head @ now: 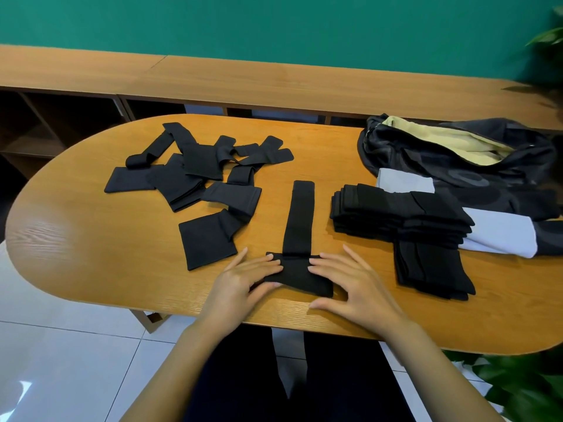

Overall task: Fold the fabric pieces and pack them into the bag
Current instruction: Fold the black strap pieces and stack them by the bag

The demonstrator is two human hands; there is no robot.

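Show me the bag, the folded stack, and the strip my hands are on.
bag [475, 178]: head view, dark outer side below the yellow lining.
stack [380, 208]: head view, top piece, left half.
strip [300, 217]: head view, middle of its long part.

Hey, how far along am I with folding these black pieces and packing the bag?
Done: folded black stacks sit beside the open bag. In hand: the left hand and right hand press flat on a long black strip. Left: the loose pile of black pieces awaits folding, and nothing folded is visibly in the bag yet.
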